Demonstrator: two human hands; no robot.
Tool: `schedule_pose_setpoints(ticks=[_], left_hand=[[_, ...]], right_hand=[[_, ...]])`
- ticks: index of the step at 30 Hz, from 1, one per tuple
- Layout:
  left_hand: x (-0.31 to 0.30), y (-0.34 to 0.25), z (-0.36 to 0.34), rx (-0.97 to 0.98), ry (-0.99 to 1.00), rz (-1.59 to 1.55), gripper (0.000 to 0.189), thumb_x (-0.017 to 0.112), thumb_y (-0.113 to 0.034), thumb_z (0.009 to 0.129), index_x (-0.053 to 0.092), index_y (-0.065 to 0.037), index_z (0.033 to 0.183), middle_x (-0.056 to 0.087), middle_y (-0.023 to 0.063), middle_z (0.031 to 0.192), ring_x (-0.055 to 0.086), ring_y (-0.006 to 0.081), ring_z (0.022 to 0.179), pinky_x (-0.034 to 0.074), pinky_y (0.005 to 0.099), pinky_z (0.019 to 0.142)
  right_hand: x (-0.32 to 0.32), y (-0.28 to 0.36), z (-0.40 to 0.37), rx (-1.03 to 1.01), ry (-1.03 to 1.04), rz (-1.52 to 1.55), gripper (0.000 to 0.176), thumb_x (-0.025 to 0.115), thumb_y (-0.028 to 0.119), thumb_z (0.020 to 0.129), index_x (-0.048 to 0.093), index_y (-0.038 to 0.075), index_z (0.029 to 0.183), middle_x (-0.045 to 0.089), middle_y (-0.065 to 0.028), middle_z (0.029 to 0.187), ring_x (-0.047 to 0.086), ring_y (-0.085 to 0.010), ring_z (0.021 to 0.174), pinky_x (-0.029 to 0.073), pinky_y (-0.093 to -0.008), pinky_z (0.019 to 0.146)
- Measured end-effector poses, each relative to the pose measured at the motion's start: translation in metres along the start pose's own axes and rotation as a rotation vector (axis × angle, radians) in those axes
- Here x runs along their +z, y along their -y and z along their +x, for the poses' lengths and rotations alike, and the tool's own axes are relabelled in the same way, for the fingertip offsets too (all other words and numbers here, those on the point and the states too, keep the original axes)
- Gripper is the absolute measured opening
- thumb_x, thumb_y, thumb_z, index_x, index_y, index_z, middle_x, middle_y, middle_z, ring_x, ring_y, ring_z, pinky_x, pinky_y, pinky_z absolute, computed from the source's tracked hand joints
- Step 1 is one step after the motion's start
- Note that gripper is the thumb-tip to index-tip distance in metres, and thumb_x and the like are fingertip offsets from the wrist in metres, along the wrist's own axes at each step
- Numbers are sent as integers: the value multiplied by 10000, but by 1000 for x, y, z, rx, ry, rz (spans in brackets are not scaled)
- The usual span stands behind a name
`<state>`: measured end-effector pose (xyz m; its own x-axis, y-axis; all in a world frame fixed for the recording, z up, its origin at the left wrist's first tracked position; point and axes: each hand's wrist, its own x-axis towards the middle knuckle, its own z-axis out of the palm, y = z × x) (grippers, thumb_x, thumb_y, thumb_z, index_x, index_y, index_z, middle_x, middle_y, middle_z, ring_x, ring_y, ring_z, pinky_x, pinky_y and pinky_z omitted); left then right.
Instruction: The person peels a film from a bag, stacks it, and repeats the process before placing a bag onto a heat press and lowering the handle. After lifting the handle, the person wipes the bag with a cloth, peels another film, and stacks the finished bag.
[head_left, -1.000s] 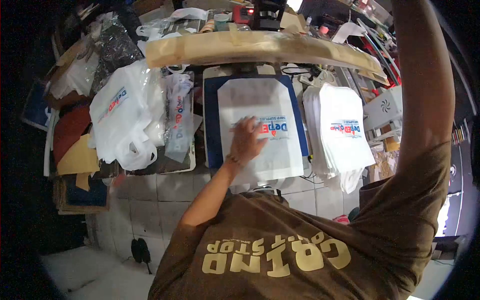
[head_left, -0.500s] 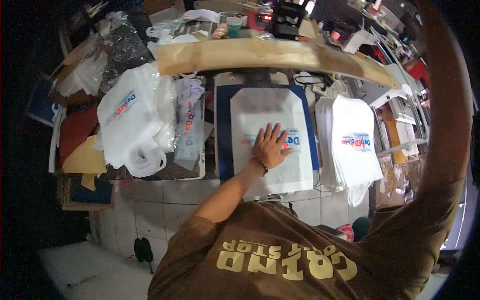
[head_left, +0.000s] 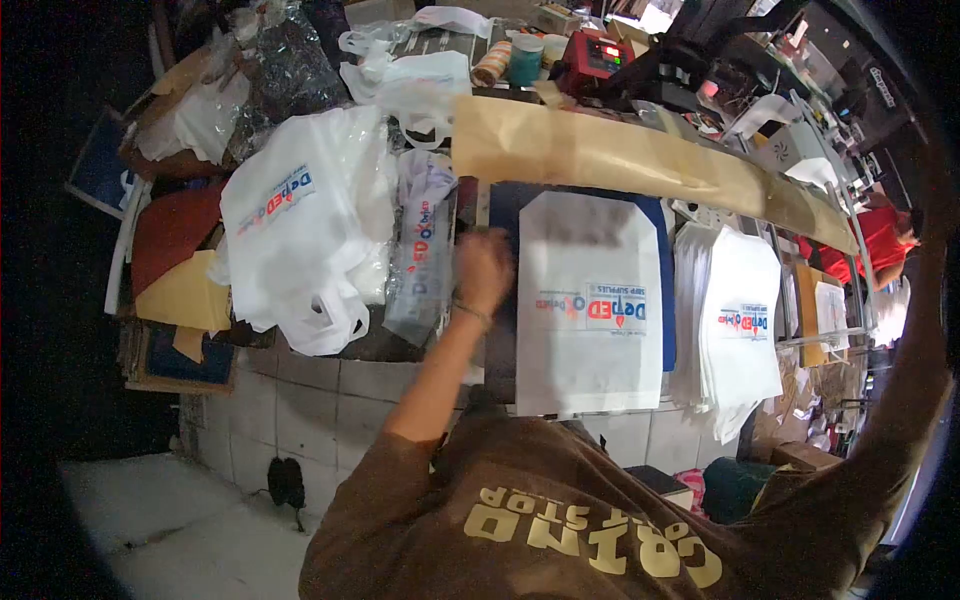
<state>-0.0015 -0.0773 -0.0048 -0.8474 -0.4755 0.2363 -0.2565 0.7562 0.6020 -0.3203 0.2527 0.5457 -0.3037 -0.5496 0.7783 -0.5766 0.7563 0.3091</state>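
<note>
A white bag [head_left: 580, 240] with blue and red print lies flat on a dark blue board [head_left: 505, 205]. My left hand [head_left: 485, 268] is at the left edge of this board, apart from the bag. Motion smears its fingers, and I cannot see anything in them. A dark bracelet [head_left: 472, 314] circles the wrist. My right arm [head_left: 895, 430] is raised along the right edge of the view, and its hand is out of sight. Right of the board, a stack of white printed bags [head_left: 735, 310] hangs partly over the table's front edge.
A long tan bar [head_left: 640, 150] crosses behind the board. More white printed bags [head_left: 300, 210] and a narrow printed strip [head_left: 420, 240] lie left. Farther back are a teal-coloured tub [head_left: 525, 62] and a red device [head_left: 597, 60]. A person in red [head_left: 870, 240] is at far right.
My left hand has lifted off the white bag and moved left to the board's edge, uncovering the print. The view has shifted, so the table's things appear farther right.
</note>
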Motion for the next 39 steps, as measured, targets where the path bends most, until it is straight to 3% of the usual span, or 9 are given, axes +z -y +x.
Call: schedule_pose_setpoints(ticks=[10,12,14,16,17,22,31,36,39], left_hand=[[50,184,-43,-70,-80,433,660,645,-267,915,425,13,1470,335,340,1510,298,472,1431,270,576,1159],[46,182,-40,-123,-170,425,680,636,-300,923,406,23,1476,347,338,1502,303,473,1432,283,577,1155],[26,162,-23,-263,-217,-175,673,649,-328,912,446,23,1450,359,317,1508,323,481,1421,313,573,1141],[32,163,-14,-99,-184,95,633,666,-295,892,486,17,1412,391,312,1483,371,479,1383,347,557,1120],[36,163,-9,70,-148,364,593,684,-263,872,527,11,1375,424,307,1457,419,477,1346,380,542,1100],[29,153,39,-160,51,506,567,713,-300,843,569,-40,1326,516,306,1341,517,432,1237,446,516,1022],[20,165,164,-206,-64,612,652,647,-490,913,450,-296,1503,517,207,1459,456,388,1379,429,505,1091],[97,287,249,-260,117,640,279,562,-250,962,667,-99,1172,675,196,1107,680,343,1016,541,487,906],[15,228,255,-204,-376,257,233,570,-135,890,678,-33,1069,667,241,1043,657,414,973,531,508,839]], right_hand=[[-83,111,16,-654,-457,149,482,754,319,903,669,-78,1162,677,-252,1156,665,-369,1032,543,-459,889],[-124,176,-60,-404,-260,397,413,599,365,1009,648,-25,880,604,-108,803,581,-218,700,501,-349,628],[-124,135,-154,-48,-184,452,334,609,280,986,661,-50,965,652,-133,871,629,-256,773,524,-380,698],[-102,61,-263,548,179,294,289,620,195,962,675,-75,1050,699,-158,939,677,-295,847,547,-410,768],[-96,171,-258,129,198,1197,267,616,212,961,693,-31,1043,696,-115,915,664,-271,850,532,-393,766],[-3,240,-417,716,859,813,271,725,15,871,687,3,1138,694,-126,1180,648,-253,1099,482,-372,1003],[49,330,-522,432,1015,537,783,804,354,820,450,234,1507,187,-210,1648,189,-503,1487,234,-627,1146],[51,330,-538,447,1028,566,758,710,457,891,384,256,1544,122,-179,1674,100,-493,1514,145,-669,1154],[54,332,-526,488,1141,544,760,683,485,901,368,258,1554,84,-165,1684,58,-480,1525,99,-679,1157]])
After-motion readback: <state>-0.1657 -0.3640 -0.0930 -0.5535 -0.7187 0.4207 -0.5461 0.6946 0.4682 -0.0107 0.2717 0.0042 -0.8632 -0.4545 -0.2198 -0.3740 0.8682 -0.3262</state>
